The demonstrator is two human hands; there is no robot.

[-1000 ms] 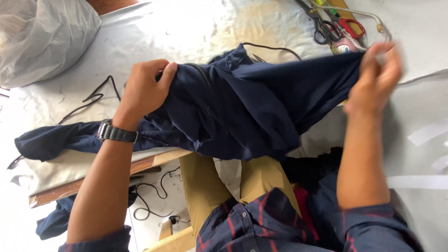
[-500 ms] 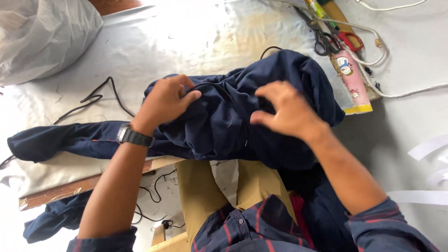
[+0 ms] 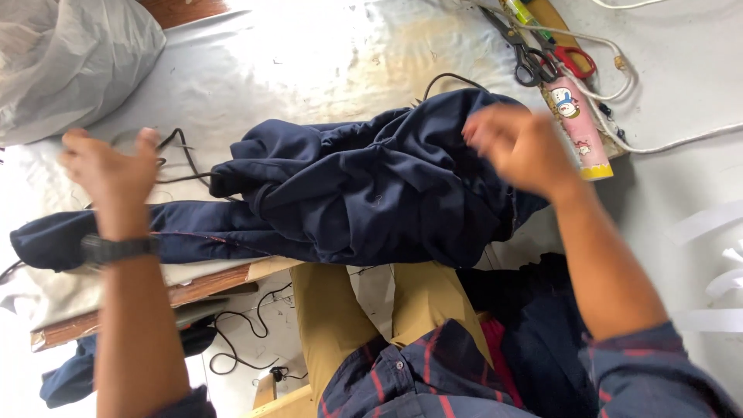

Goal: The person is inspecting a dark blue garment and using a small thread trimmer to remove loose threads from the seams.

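The left hand point(image 3: 112, 172) has let go of the dark blue garment point(image 3: 364, 190) and moved out to the side, where it now hangs over the white table point(image 3: 309, 70) with fingers spread and nothing in it. The right hand point(image 3: 522, 147) is blurry above the top right of the bunched-up garment, fingers loose, holding nothing that I can see. The garment lies in a heap at the table's near edge, with scissors point(image 3: 530, 54) and a pink tube point(image 3: 579, 124) just beyond it.

Navy garment point(image 3: 364, 193) bunched on table point(image 3: 294, 70), right hand point(image 3: 518, 147) above, left hand point(image 3: 112, 174) open
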